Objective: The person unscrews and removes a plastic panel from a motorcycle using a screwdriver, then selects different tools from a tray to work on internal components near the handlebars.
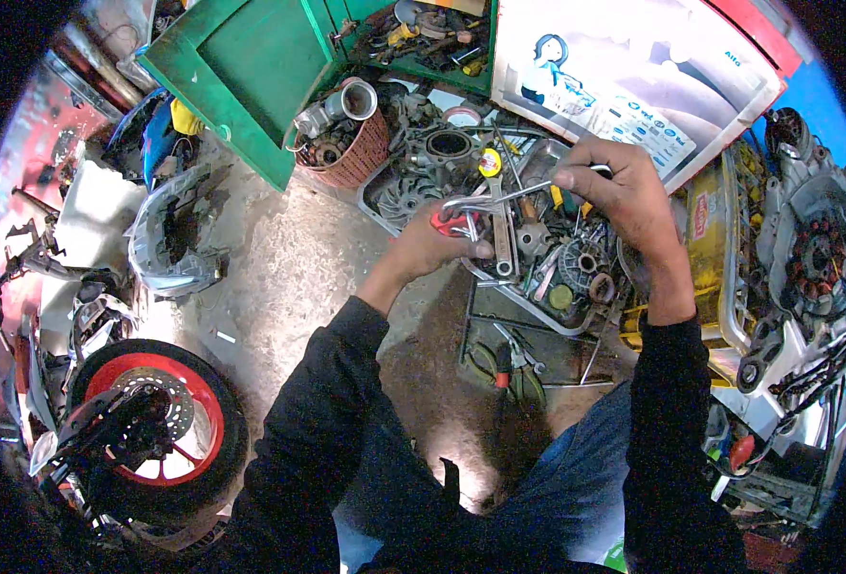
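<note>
My left hand point(421, 251) is closed around a red piece point(449, 225) with bent chrome rods beside it. The fingers partly hide these, so their exact kind is unclear. A long bent metal rod point(518, 192) spans from there to my right hand point(624, 191), which pinches its far end between thumb and fingers. Below the rod, a wrench point(502, 239) lies on a metal tray point(384, 218) crowded with engine parts. Among them are a finned rotor point(406, 199), a ring-shaped casting point(448, 143), a yellow round object point(490, 163) and a round cover point(576, 263).
Pliers point(504, 368) lie on the floor before my knees. At left rests a red-rimmed wheel point(214, 411). A brown basket point(370, 148) of parts stands by an open green cabinet door point(251, 77). A yellow crate point(714, 239) and large engine casing point(810, 220) are at right.
</note>
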`<state>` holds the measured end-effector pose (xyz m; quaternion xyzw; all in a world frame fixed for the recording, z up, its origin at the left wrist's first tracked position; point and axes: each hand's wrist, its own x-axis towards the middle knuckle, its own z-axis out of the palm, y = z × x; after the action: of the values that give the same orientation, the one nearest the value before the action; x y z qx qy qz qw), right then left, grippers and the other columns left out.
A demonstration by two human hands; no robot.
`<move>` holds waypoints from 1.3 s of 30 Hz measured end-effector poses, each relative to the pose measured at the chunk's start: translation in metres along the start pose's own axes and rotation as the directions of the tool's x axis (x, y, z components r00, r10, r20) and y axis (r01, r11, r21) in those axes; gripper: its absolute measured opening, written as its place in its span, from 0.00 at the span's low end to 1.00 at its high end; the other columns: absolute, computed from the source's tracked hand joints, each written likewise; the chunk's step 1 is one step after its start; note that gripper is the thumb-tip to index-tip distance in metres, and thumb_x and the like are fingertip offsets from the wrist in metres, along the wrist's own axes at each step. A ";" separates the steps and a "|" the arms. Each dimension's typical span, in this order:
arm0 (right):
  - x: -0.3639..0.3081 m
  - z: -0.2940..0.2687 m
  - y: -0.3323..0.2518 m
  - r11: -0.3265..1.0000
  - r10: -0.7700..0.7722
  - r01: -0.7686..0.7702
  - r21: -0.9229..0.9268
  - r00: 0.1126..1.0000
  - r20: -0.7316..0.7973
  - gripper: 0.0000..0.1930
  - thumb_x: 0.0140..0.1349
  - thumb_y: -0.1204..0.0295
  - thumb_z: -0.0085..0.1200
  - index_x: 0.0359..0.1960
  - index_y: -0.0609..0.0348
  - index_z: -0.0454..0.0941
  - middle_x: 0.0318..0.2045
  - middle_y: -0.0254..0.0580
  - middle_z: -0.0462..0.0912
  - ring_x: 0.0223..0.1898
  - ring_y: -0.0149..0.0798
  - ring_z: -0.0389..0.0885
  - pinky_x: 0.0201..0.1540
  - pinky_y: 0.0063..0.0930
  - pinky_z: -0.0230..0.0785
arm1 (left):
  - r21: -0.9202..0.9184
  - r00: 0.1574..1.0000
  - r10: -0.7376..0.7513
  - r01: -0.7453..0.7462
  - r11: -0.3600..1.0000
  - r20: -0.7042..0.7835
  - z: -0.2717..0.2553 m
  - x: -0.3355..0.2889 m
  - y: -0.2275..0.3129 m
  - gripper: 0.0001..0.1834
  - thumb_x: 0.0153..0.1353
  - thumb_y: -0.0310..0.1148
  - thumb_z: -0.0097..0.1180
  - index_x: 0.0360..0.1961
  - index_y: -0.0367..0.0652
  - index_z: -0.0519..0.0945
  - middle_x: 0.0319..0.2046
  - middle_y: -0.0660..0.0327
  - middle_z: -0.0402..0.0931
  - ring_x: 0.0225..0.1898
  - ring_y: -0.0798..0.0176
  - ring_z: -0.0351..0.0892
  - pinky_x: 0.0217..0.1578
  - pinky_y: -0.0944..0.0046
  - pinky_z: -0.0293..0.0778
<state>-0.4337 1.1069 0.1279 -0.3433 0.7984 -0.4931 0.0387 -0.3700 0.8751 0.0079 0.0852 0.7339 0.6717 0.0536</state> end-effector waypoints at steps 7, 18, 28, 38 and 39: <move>-0.005 -0.001 -0.015 1.000 0.021 -0.021 -0.012 0.999 0.025 0.08 0.57 0.69 0.59 0.28 0.63 0.79 0.22 0.30 0.75 0.23 0.22 0.68 0.25 0.17 0.59 | 0.019 0.999 -0.039 0.040 0.999 -0.035 0.002 0.001 0.004 0.26 0.41 0.35 0.74 0.43 0.41 0.79 0.35 0.69 0.79 0.36 0.73 0.74 0.42 0.69 0.71; -0.007 -0.009 -0.024 0.982 -0.076 0.086 -0.166 0.995 0.067 0.10 0.58 0.69 0.57 0.29 0.66 0.78 0.21 0.35 0.76 0.24 0.26 0.69 0.28 0.24 0.63 | 0.140 0.989 -0.083 0.065 0.988 0.125 0.010 0.002 0.005 0.31 0.35 0.36 0.76 0.44 0.41 0.78 0.33 0.69 0.77 0.36 0.71 0.73 0.41 0.68 0.70; -0.004 -0.006 -0.025 0.930 -0.093 0.088 -0.357 0.996 0.002 0.12 0.57 0.66 0.57 0.28 0.66 0.78 0.20 0.40 0.77 0.23 0.29 0.69 0.28 0.29 0.63 | 0.047 0.994 -0.047 0.043 0.998 0.099 0.016 0.003 -0.004 0.31 0.36 0.35 0.76 0.44 0.41 0.79 0.36 0.68 0.79 0.37 0.72 0.74 0.42 0.67 0.71; 0.000 -0.008 -0.018 0.954 -0.044 0.059 -0.292 0.997 0.059 0.14 0.56 0.62 0.57 0.30 0.63 0.80 0.21 0.53 0.78 0.24 0.48 0.78 0.30 0.37 0.68 | 0.195 0.991 -0.018 -0.008 0.981 0.131 0.014 0.004 -0.004 0.23 0.40 0.34 0.74 0.40 0.40 0.80 0.32 0.67 0.80 0.34 0.73 0.74 0.41 0.69 0.71; 0.000 -0.008 -0.018 0.954 -0.053 0.068 -0.292 0.997 0.059 0.14 0.56 0.62 0.57 0.30 0.63 0.80 0.21 0.52 0.78 0.24 0.47 0.78 0.30 0.36 0.68 | 0.183 0.991 -0.026 0.002 0.983 0.130 0.013 0.004 -0.004 0.23 0.40 0.34 0.74 0.39 0.40 0.80 0.32 0.67 0.80 0.34 0.73 0.74 0.41 0.69 0.71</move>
<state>-0.4279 1.1079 0.1467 -0.3819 0.8507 -0.3612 -0.0078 -0.3712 0.8885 0.0033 0.1286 0.7878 0.5942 0.0986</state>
